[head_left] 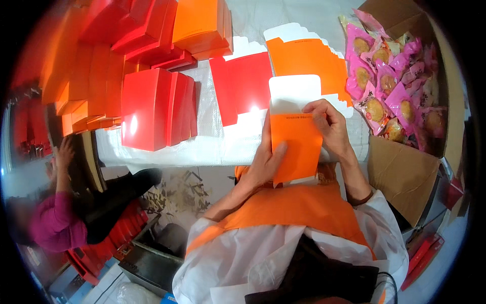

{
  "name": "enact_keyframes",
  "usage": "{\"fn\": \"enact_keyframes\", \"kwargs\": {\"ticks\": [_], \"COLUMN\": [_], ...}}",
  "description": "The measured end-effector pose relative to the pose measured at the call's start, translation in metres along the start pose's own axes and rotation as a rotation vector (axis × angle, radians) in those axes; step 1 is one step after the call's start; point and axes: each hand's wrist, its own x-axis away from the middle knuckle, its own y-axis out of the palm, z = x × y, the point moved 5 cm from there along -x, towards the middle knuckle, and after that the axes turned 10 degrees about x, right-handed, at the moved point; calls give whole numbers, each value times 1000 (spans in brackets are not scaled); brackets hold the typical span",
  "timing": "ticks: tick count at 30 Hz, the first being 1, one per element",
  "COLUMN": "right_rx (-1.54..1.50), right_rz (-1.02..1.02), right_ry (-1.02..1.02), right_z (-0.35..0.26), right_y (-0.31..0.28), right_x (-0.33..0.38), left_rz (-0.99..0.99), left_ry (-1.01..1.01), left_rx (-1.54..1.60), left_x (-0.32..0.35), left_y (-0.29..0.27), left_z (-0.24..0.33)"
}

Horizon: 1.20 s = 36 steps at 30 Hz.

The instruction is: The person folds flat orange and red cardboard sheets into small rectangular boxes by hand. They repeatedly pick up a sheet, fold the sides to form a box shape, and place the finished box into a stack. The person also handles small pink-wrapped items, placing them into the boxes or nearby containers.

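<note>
Bright overhead light glares off the glossy red boxes; fisheye edges darken and blur.

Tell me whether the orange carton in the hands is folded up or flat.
Flat: the orange carton shows one unfolded face, gripped by the left hand and right hand.

Flat orange carton in both hands, red boxes stacked left, pink snack packets in cardboard box right.

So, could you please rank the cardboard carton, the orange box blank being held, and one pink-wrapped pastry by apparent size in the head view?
1. Cardboard carton, largest.
2. Orange box blank, held by the left hand and right hand.
3. Pink-wrapped pastry, smallest.
The blank is nearer the camera, yet the order looks safe.
</note>
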Motion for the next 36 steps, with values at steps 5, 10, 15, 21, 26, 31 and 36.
{"fn": "enact_keyframes", "kwargs": {"ticks": [5, 10, 15, 21, 26, 31, 36], "right_rx": [240, 216, 196, -35, 1, 48, -226], "right_rz": [33, 91, 84, -11, 135, 370, 244], "right_ry": [-36, -75, 15, -43, -23, -220, -92], "right_z": [-9, -11, -11, -8, -5, 0, 4], "right_y": [-6, -8, -8, 4, 1, 3, 5], "right_x": [5, 6, 3, -3, 1, 3, -3], "left_rz": [62, 109, 113, -254, -203, 240, 409], "left_ry": [-68, -53, -107, -430, -41, 61, 228], "left_rx": [228, 279, 511, 10, -255, 105, 475], "left_x": [-20, -31, -44, -67, -63, -35, -36], "left_y": [-5, -8, -30, -33, -29, -21, -15], "left_z": [8, 12, 4, 3, 13, 13, 10]}}
